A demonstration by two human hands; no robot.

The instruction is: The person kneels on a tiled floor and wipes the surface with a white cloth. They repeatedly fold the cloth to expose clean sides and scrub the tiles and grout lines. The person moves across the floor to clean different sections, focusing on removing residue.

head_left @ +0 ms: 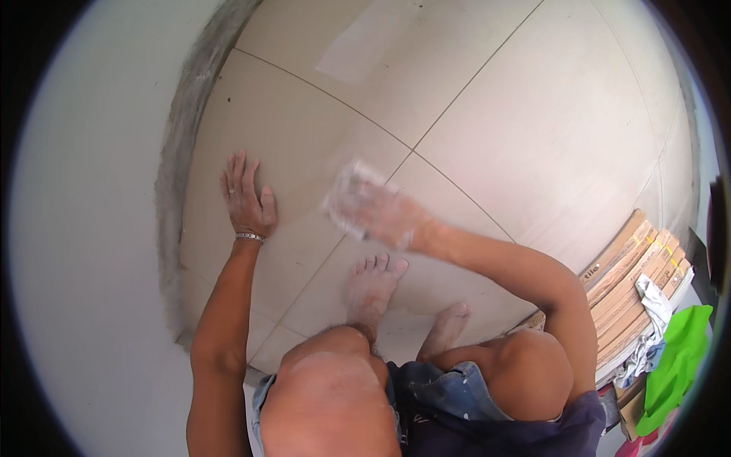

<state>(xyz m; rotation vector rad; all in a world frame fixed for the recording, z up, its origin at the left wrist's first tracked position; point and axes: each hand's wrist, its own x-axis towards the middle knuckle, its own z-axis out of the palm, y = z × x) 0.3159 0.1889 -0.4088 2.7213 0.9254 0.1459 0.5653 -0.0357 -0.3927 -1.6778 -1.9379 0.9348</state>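
Observation:
My left hand (248, 201) lies flat on the tiled floor (320, 145) near the left wall, fingers stretched out and dusted with white powder. A ring and a metal bracelet (250, 237) show on it. Under my right hand (384, 213) is a whitish cloth (352, 174), pressed against the tiles just in front of my bare foot. Motion blurs this hand and the cloth, so its exact folds are unclear. Pale dust smears the large beige tiles around both hands.
A grey mortar strip (177, 160) runs along the foot of the white wall (84, 228) at left. Stacked cardboard tile boxes (620, 286) stand at right, with a pale rag (653, 305) and a bright green cloth (678, 365) beside them. My feet (373, 289) rest on the tiles.

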